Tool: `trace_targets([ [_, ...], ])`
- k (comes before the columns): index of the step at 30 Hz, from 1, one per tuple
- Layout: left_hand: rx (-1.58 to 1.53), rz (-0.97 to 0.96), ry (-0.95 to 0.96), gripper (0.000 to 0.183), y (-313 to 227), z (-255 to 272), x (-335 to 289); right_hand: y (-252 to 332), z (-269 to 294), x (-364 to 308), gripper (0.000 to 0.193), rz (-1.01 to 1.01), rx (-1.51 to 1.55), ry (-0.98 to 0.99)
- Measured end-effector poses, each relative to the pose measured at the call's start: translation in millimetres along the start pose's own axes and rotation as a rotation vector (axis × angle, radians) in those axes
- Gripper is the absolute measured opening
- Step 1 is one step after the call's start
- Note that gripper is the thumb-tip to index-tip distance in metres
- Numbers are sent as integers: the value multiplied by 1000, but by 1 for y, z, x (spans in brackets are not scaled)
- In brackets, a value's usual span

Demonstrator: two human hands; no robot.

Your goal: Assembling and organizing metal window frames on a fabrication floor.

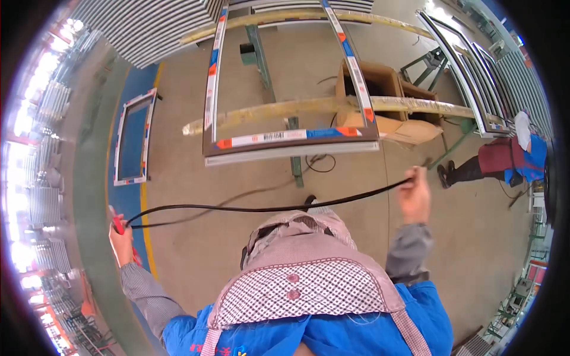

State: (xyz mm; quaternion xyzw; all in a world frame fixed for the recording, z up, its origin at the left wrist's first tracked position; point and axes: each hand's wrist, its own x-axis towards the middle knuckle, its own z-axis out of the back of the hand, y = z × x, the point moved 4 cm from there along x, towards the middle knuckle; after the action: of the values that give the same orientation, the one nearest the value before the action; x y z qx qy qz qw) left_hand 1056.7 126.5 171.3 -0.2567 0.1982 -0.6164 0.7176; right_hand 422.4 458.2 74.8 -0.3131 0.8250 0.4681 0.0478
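Note:
A long black rubber strip (267, 209) stretches across in front of my body, sagging slightly between my two hands. At the far left, my left hand (122, 244) is closed around a red-handled tool (118, 225) and one end of the strip. What kind of tool it is I cannot make out. My right hand (414, 200), raised on the right and a little blurred, pinches the other end of the strip. Beyond the strip lies a window frame (266, 138) covered with white, red and blue protective tape, apart from both hands.
Two padded yellow rails (285, 107) on green stands (295, 166) support the frame. Open cardboard boxes (409, 127) stand beneath on the right. A smaller taped frame (119, 139) lies at left. Another person (504, 159) is at far right, beside more frames (469, 77).

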Motion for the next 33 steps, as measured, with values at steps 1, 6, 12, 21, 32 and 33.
trace_targets([
  [1, -4, -10, -12, 46, -7, -8, 8, -34, -16, 13, 15, -98, 1, 92],
  [6, -56, -146, 394, 48, -134, -114, -46, -129, -141, -26, 19, -308, -245, 437],
  [12, -623, -403, 1103, 35, -224, -285, -119, -147, -189, -33, 18, -309, -308, 542],
  [21, -470, -313, 1458, 13, -221, -313, -79, -153, -194, -20, 19, -189, -196, 171],
  [32, 65, -649, 1219, 19, -144, -272, 11, -204, -80, 41, 17, -2, -232, -480],
  [33, 74, -657, 1231, 19, -139, -268, 15, -207, -76, 43, 17, -2, -224, -495],
])
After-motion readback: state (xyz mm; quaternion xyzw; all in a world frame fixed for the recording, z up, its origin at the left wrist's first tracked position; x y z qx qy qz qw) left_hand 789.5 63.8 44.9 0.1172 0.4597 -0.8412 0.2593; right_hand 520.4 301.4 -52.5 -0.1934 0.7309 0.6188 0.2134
